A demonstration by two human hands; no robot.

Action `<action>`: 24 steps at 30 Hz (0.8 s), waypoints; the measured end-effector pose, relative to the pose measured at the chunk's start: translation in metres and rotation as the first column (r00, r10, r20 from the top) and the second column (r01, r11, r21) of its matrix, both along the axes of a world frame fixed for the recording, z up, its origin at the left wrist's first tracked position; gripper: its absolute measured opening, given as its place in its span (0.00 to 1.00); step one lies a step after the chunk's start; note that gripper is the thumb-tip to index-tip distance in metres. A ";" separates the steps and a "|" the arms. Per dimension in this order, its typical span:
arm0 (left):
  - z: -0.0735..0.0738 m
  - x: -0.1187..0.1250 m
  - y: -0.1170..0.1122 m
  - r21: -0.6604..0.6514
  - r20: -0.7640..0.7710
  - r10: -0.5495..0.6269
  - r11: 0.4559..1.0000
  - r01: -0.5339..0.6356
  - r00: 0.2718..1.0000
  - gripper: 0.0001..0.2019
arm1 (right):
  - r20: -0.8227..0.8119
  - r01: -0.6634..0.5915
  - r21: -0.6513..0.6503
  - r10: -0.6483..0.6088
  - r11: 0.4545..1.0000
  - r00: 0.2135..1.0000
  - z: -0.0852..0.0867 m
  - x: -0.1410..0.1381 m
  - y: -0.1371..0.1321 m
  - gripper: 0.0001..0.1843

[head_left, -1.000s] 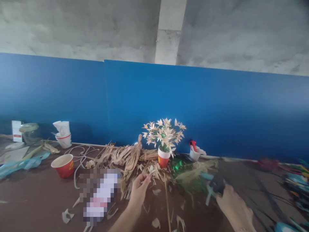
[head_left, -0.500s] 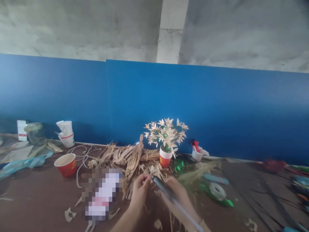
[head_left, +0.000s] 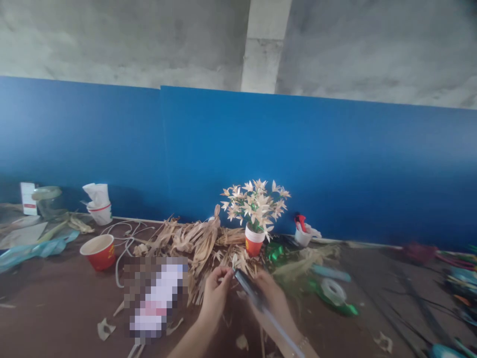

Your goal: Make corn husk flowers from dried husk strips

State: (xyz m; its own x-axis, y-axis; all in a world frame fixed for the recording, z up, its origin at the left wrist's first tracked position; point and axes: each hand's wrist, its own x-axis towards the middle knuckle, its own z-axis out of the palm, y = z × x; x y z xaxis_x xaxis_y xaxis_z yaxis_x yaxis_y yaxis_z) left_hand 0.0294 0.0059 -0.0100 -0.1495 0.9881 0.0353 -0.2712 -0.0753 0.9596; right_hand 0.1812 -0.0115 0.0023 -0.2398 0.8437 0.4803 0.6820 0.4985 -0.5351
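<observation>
1. Head view: the left hand (head_left: pixel 216 291) pinches a small pale flower with pointed, husk-like petals (head_left: pixel 234 261) between thumb and forefinger; its lower end is hidden at the fingertips.

2. The right hand (head_left: pixel 271 298) curls round a dark, elongated tool (head_left: pixel 248 288), a pale rod (head_left: pixel 285 333) running back from it along the forearm. Its tip meets, or nearly meets, the left fingertips; I cannot tell which. The far fingers are hidden.

3. Done, as far as shows: a dense bouquet of cream, star-shaped flowers on green stems (head_left: pixel 259 204) stands upright in a red-and-white paper cup (head_left: pixel 254 246), just beyond the hands.

4. Left, in my judgement: the pinched flower, apart from the bouquet, looks unfinished, as the tool is at its base. How much more it needs cannot be read here.

5. Around: tan, dry husk strips (head_left: pixel 203 243) heap left of the cup and spread before it, crowding the space between hands and bouquet. A pixelated, pale slab (head_left: pixel 160 298) lies left of the left hand, with a white cable (head_left: pixel 126 243) looping behind.

6. To the right, a white ring-shaped roll (head_left: pixel 334 292) lies on shiny green ribbon (head_left: pixel 350 309), near a light-blue strip (head_left: pixel 331 273). A wide red paper tub (head_left: pixel 100 253) stands well apart, far left, out of the way.
</observation>
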 end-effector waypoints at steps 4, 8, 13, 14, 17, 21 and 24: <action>0.002 0.000 -0.002 -0.019 -0.036 0.023 1.000 -0.023 0.999 0.21 | 0.017 0.004 0.016 -0.004 1.000 1.000 0.001 0.000 0.000 0.07; 0.000 0.000 -0.001 -0.010 -0.016 0.007 1.000 -0.007 1.000 0.21 | 0.020 0.008 0.023 -0.009 1.000 1.000 0.002 0.000 -0.001 0.07; -0.002 0.001 0.000 -0.015 0.003 -0.004 1.000 0.004 1.000 0.20 | 0.029 0.009 0.028 -0.010 1.000 1.000 0.002 0.000 0.000 0.09; -0.003 0.001 0.000 -0.021 0.014 -0.009 1.000 0.009 1.000 0.20 | 0.029 0.008 0.025 -0.009 1.000 1.000 0.002 0.000 0.001 0.08; -0.005 0.001 0.001 -0.026 0.033 -0.014 1.000 0.015 0.999 0.19 | 0.021 0.016 0.027 -0.016 1.000 1.000 0.001 0.000 0.002 0.07; -0.003 0.001 0.002 -0.041 0.040 -0.005 0.999 0.007 0.999 0.20 | 0.027 0.012 0.020 -0.013 1.000 1.000 0.002 0.000 0.002 0.10; 0.000 0.001 0.000 -0.037 0.038 -0.005 0.999 0.007 0.999 0.21 | 0.030 0.018 -0.005 -0.018 1.000 0.999 0.003 0.000 0.001 0.10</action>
